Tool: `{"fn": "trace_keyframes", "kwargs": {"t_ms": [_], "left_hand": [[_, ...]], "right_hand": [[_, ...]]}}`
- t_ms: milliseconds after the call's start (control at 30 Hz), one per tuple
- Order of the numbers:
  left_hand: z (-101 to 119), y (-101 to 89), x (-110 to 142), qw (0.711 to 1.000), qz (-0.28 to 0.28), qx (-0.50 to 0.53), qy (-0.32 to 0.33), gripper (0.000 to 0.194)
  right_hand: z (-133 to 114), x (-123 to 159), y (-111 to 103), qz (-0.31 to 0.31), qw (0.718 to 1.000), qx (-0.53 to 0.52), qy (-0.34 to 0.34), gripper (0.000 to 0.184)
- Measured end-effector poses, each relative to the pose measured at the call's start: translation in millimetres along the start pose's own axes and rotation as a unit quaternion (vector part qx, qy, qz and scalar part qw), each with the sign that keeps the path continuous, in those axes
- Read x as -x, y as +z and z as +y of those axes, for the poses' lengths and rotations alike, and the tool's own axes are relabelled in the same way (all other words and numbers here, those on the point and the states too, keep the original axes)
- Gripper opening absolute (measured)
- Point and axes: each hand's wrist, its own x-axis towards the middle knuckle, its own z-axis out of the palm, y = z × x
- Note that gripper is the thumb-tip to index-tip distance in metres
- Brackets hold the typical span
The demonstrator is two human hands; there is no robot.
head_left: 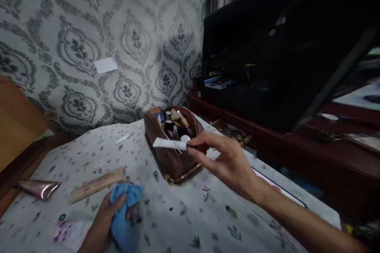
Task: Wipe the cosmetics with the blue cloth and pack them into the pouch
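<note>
My right hand [221, 158] pinches a small white squeeze tube [170, 144] by its dark cap end, holding it over the near side of a brown cosmetic bag [175, 162]. The bag stands unzipped, with several bottles [168, 118] and other small items inside. At the lower left, my left hand [108, 213] is closed round a crumpled blue cloth [124, 217]. Beyond that hand lies a long beige tube [97, 185]. Partly behind my left wrist is a white tube with a pink picture [71, 234].
A shiny rose-coloured tube [40, 189] rests at the table's left edge. A thin white item [124, 138] lies left of the bag on the patterned tablecloth [166, 221]. A large black screen [267, 55] stands at the right, and a brown cardboard-like panel [20, 122] at the left.
</note>
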Motion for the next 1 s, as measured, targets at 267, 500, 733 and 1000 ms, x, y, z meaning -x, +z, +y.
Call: {"fn": "trace_keyframes", "kwargs": {"t_ms": [267,500,733,1000], "left_hand": [[-6,1.9,1,0.999,0.031,0.012,0.013,0.07],[-7,2.4,4,0.999,0.039,0.01,0.019,0.076],[-3,2.1,5,1.0,-0.022,-0.009,0.021,0.062],[0,3.7,8,0.999,-0.04,-0.012,0.016,0.055]], "right_hand": [[22,-23,-3,0.008,0.999,0.004,0.032,0.014],[37,-32,8,0.027,0.995,0.083,0.047,0.01],[51,-55,35,-0.153,0.952,0.265,0.014,0.006],[45,-63,46,-0.244,0.896,0.37,0.02,0.016]]}}
